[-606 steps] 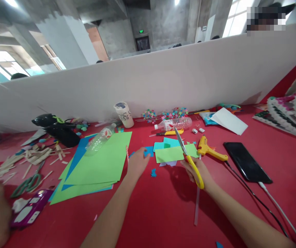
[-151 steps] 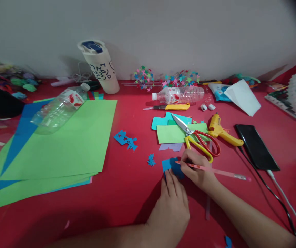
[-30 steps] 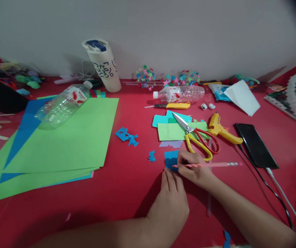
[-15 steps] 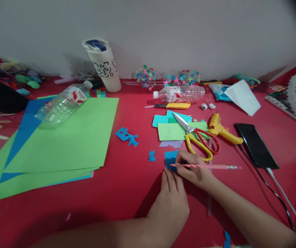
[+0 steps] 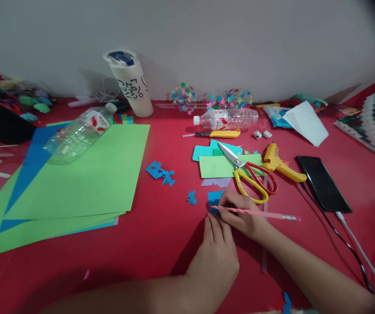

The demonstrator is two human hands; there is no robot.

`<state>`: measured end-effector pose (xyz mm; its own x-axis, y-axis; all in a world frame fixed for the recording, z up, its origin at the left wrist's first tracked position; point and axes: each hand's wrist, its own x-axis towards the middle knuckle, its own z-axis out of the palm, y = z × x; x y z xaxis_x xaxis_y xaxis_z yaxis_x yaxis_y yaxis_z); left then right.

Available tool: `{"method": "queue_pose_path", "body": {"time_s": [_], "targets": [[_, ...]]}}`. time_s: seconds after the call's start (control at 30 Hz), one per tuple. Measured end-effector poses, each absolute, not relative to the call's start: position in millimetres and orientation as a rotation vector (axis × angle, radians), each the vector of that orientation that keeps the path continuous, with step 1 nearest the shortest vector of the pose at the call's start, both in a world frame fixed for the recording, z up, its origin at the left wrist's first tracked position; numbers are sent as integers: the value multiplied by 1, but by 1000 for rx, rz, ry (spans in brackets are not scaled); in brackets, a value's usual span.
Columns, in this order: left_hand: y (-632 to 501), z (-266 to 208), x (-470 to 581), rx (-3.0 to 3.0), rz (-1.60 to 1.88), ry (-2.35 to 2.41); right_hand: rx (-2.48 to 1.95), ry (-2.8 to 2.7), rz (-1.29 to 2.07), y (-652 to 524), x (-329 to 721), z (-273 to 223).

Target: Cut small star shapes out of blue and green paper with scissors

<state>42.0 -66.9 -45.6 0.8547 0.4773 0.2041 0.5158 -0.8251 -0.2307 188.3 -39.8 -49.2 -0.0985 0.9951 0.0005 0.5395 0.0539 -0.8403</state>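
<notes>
Blue paper point(image 5: 214, 198): partly hidden by hands.
Pink pencil point(image 5: 266, 213): tip over paper pointing left, long axis crosswise.
Right hand point(image 5: 246, 221): grip closed on pencil.
Left hand point(image 5: 218, 255): paper's near side; thumb hidden, grip unclear.

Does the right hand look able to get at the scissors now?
Probably yes: the scissors lie just beyond the right hand, with nothing lying on them. The hand holds the pink pencil, though, and would likely need to release it first.
</notes>
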Motion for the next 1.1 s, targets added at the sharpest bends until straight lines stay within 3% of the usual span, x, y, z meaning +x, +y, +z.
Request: {"method": "queue_pose_path", "body": {"time_s": [1.1], "targets": [[-66, -44, 43, -2767, -230, -776, -1750, -1587, 770, -42, 189, -51]]}}
